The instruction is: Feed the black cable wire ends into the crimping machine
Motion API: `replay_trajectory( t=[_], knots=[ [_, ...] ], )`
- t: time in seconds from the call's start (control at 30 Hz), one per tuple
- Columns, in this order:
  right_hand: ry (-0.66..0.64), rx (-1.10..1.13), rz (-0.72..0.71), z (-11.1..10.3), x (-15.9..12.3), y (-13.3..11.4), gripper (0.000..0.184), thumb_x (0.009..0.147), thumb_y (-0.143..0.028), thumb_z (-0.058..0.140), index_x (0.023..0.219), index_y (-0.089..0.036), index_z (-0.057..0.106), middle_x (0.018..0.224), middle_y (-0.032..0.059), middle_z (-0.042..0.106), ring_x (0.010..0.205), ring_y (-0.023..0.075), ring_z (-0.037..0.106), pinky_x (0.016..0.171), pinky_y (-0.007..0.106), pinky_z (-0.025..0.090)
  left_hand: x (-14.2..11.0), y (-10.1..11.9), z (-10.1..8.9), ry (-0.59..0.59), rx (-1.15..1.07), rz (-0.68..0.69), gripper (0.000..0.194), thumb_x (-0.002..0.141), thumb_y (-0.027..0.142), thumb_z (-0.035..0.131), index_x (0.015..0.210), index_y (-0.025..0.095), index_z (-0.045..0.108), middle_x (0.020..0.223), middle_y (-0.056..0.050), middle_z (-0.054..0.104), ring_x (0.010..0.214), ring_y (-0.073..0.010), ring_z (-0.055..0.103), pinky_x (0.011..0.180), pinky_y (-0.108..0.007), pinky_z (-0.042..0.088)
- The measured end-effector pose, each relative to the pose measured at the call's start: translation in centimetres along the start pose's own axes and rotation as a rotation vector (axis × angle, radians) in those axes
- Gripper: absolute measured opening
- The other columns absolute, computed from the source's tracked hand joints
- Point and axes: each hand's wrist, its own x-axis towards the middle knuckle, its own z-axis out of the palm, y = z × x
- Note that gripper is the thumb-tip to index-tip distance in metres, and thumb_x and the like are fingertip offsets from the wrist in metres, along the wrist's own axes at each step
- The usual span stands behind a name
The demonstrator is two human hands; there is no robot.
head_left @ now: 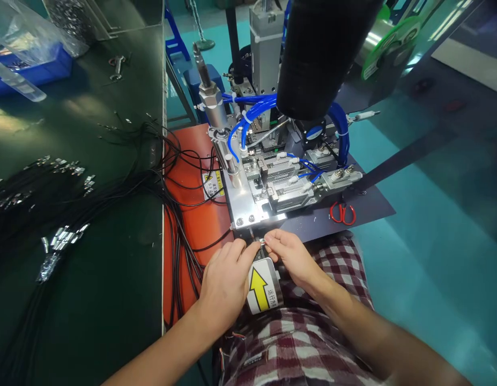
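Note:
A small silvery cable connector (pixel 262 242) sits between my two hands at the front edge of the machine (pixel 242 201). My right hand (pixel 290 254) pinches it from the right with thumb and index finger. Reaching in from the left, my left hand (pixel 228 273) has its thumb and index finger closed at the same connector; its other fingers curl over the machine's front. Just below the fingertips is a white plate with a yellow arrow (pixel 259 287). The cable on the connector is mostly hidden by my fingers.
Black cables (pixel 178 214) run across the orange surface (pixel 198 222) to the dark table (pixel 123 300), where bundles with metal ends (pixel 65 238) lie. Red-handled scissors (pixel 342 213) rest right of the machine. A black tube (pixel 324 59) hangs above; a blue bin (pixel 51 67) stands far left.

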Motion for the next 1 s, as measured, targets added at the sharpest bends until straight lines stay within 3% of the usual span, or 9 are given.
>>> replay_trajectory(
  t=[0.13,0.23,0.43,0.67,0.83,0.9,1.0],
  knots=[
    [-0.069,0.061,0.054,-0.2,0.1,0.0,0.041,0.07,-0.055,0.068,0.062,-0.018,0.05,0.051,-0.0069,0.044,0.048,0.0086,0.033,0.052,0.024,0.027,-0.2,-0.3,0.1,0.04,-0.085,-0.003,0.034,0.09,0.013,0.039,0.118,0.015,0.059,0.091,-0.008,0.059,0.081,-0.022,0.055,0.071,-0.036,0.051],
    [-0.088,0.046,0.048,-0.3,0.1,-0.2,0.042,0.07,-0.055,0.068,0.062,-0.018,0.05,0.051,-0.0066,0.044,0.049,0.0088,0.035,0.052,0.024,0.027,-1.7,-0.4,0.2,0.099,-0.151,-0.029,0.038,0.09,0.009,0.034,0.123,0.013,0.054,0.103,-0.011,0.058,0.094,-0.0222,0.055,0.081,-0.036,0.051],
    [-0.079,0.03,0.021,-0.5,0.0,-0.1,0.04,0.07,-0.051,0.07,0.062,-0.018,0.051,0.055,-0.007,0.045,0.05,0.008,0.034,0.053,0.024,0.027,-6.1,0.7,0.6,0.098,-0.015,-0.238,0.048,0.093,0.02,0.038,0.141,0.016,0.036,0.123,-0.014,0.051,0.114,-0.0294,0.048,0.091,-0.046,0.049],
    [-0.059,-0.006,-0.013,-0.5,0.0,-0.1,0.04,0.068,-0.053,0.071,0.064,-0.017,0.054,0.058,-0.0059,0.05,0.05,0.0081,0.039,0.054,0.025,0.031,-5.9,0.1,0.2,0.107,0.045,-0.28,0.044,0.095,0.028,0.038,0.137,0.023,0.044,0.126,-0.011,0.05,0.118,-0.0283,0.047,0.092,-0.045,0.05],
    [0.093,-0.008,-0.007,-2.7,-1.3,0.6,0.049,0.074,-0.062,0.061,0.088,-0.015,0.064,0.072,0.0009,0.062,0.053,0.0112,0.051,0.054,0.027,0.035,-5.8,0.0,0.3,0.132,0.092,-0.273,0.044,0.094,0.026,0.038,0.138,0.022,0.044,0.124,-0.012,0.052,0.116,-0.0282,0.049,0.088,-0.042,0.052],
    [0.194,-0.005,-0.029,-4.1,-2.2,1.3,0.049,0.074,-0.062,0.062,0.09,-0.016,0.064,0.071,-0.0001,0.06,0.051,0.0109,0.049,0.051,0.026,0.033,-5.8,0.1,0.1,0.125,0.081,-0.278,0.044,0.094,0.027,0.037,0.137,0.021,0.045,0.125,-0.012,0.052,0.117,-0.0281,0.049,0.087,-0.042,0.052],
    [0.225,-0.013,-0.009,-5.8,-3.3,2.3,0.045,0.075,-0.059,0.064,0.088,-0.016,0.065,0.07,-0.0003,0.058,0.051,0.0107,0.047,0.051,0.026,0.033,-5.8,0.3,-0.3,0.094,0.046,-0.28,0.043,0.094,0.027,0.037,0.135,0.02,0.047,0.124,-0.012,0.052,0.116,-0.0274,0.05,0.088,-0.042,0.052]
  ],
)
